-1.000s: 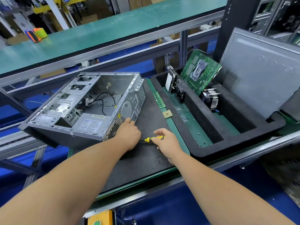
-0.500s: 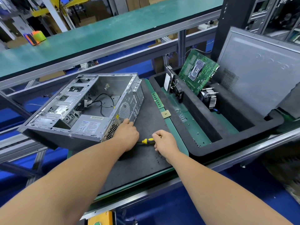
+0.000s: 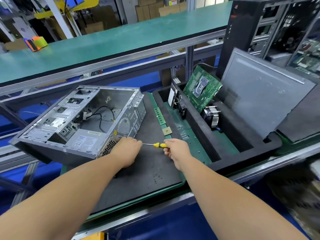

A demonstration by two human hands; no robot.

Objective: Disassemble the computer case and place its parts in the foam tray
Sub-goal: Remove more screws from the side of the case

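Sheet steel makes up the computer case (image 3: 83,122), so we judge it stiff, fairly heavy for its bulk and sharp along its folded edges. It lies on its side with the open face up, on the dark mat (image 3: 149,170) at the left of the bench, its rear panel toward us. Our left hand (image 3: 127,149) rests against the lower rear corner by the perforated grille, fingers curled down; what they hold, if anything, we cannot tell. Our right hand (image 3: 176,150) grips the yellow handle of the screwdriver (image 3: 158,145), whose shaft points at that corner. We judge the power supply (image 3: 88,140) inside to be the heaviest part left; it wants a grasp on its box, not on the black cables (image 3: 102,116). To the right, the foam tray (image 3: 199,132) already holds the motherboard (image 3: 201,90) and the heatsink (image 3: 212,116), both fragile and best taken by their edges.
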